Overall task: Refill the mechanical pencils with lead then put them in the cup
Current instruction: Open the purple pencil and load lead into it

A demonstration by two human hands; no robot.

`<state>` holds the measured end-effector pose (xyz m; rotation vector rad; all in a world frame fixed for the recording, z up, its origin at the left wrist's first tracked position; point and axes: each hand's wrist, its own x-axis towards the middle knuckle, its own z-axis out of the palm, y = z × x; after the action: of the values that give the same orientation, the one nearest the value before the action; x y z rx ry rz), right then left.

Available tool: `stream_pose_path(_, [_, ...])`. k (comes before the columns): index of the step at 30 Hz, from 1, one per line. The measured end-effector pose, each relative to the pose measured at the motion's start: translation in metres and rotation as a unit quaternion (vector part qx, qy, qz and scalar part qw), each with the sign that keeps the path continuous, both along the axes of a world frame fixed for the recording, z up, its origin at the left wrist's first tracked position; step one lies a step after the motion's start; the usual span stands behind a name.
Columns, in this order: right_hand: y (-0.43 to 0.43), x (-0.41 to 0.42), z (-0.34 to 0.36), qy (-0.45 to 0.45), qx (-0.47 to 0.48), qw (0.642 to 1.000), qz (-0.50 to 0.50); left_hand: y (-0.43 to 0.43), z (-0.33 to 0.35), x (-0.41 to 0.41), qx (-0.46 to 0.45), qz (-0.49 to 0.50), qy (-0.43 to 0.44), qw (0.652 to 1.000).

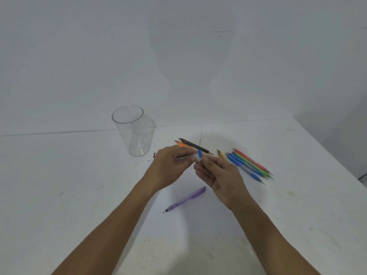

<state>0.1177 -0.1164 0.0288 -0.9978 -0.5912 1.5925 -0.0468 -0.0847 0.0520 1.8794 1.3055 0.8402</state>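
My left hand (168,165) grips a small clear lead tube (195,157) with a blue cap (199,153), held above the table. My right hand (218,175) pinches the tube's capped end with thumb and fingertips. A purple mechanical pencil (185,199) lies on the table just below both hands, tip toward me. A black pencil (195,145) and an orange pencil (181,144) lie behind my hands. A row of blue, green and red pencils (250,164) lies to the right, with a yellow one (222,155) beside it. The clear plastic cup (135,132) stands upright at the left, with nothing in it.
The white table (79,195) ends at a white wall behind the cup. A small red object (155,155) lies by the cup's base, partly hidden by my left hand. The table's right edge (337,155) runs diagonally past the pencil row.
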Motion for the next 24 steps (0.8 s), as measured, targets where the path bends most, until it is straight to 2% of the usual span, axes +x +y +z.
stream_pose_path(4, [0.001, -0.004, 0.0, 0.103, -0.07, 0.992, 0.019, 0.01, 0.012, 0.001, 0.0, 0.009, 0.063, 0.998])
stream_pose_path(10, [0.001, -0.01, -0.003, 0.183, -0.13, 0.974, 0.011, 0.017, 0.024, 0.01, 0.042, -0.003, 0.194, 0.98])
stream_pose_path(17, [0.003, -0.01, -0.004, 0.2, -0.138, 0.97, -0.003, 0.019, 0.029, 0.015, 0.052, -0.011, 0.236, 0.97])
stream_pose_path(20, [0.008, -0.005, -0.004, 0.14, -0.072, 0.987, -0.011, 0.021, 0.024, 0.011, 0.006, 0.009, 0.154, 0.988])
stream_pose_path(22, [0.012, 0.004, -0.001, 0.03, -0.004, 0.999, -0.01, 0.019, 0.017, 0.009, -0.029, 0.009, 0.077, 0.997])
stream_pose_path(24, [0.016, 0.012, 0.004, -0.11, 0.06, 0.992, -0.007, 0.014, 0.009, 0.009, -0.043, 0.006, 0.021, 0.999])
